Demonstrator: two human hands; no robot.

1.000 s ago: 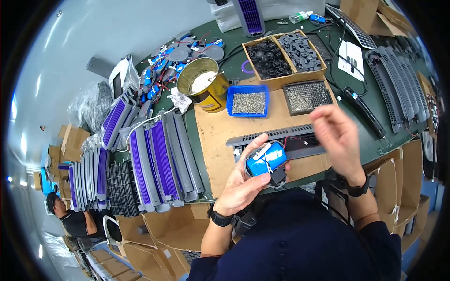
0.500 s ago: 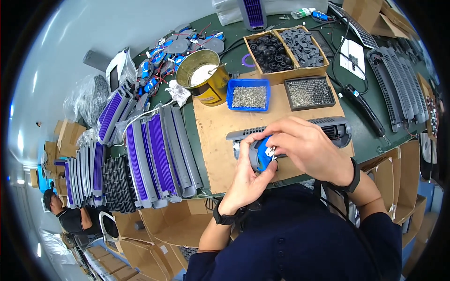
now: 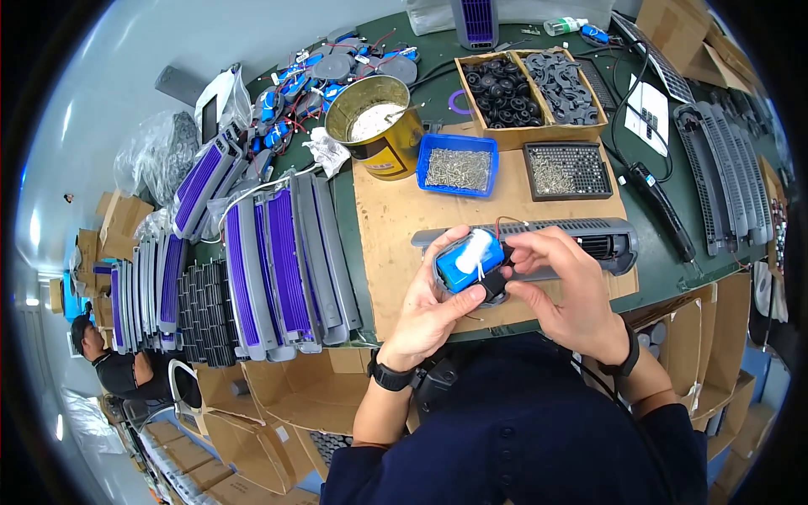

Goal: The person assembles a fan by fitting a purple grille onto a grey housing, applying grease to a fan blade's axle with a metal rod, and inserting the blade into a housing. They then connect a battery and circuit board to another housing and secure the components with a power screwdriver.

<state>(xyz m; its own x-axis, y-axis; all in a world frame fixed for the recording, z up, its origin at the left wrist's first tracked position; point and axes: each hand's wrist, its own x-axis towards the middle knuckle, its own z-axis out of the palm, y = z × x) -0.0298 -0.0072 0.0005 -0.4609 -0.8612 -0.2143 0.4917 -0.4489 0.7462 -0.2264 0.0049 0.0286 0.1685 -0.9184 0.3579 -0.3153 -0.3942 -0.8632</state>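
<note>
My left hand point(image 3: 429, 313) is closed round a blue-wrapped battery pack point(image 3: 457, 268) set in a rounded grey housing. A white smear and thin white leads show on its top. Beside the pack sits a small black part point(image 3: 505, 273). At that part is my right hand point(image 3: 566, 286), its fingers curled and its thumb apart from them; a thin red-and-white wire loops up near its fingertips. Behind both hands, a long grey slatted casing point(image 3: 555, 227) lies on the cardboard sheet point(image 3: 391, 278), partly hidden by them.
A blue tray of screws point(image 3: 459, 164), a black screw grid point(image 3: 568, 171), a yellow tin of white paste point(image 3: 383, 139) and a box of black and grey parts point(image 3: 532, 91) stand behind. Purple-grey casings point(image 3: 273, 261) line the left; a black power screwdriver point(image 3: 661, 210) lies right.
The held battery pack has turned so its blue, white-smeared face shows upward. My right hand has moved from over it to its right side, fingers loosened. The view has shifted slightly.
</note>
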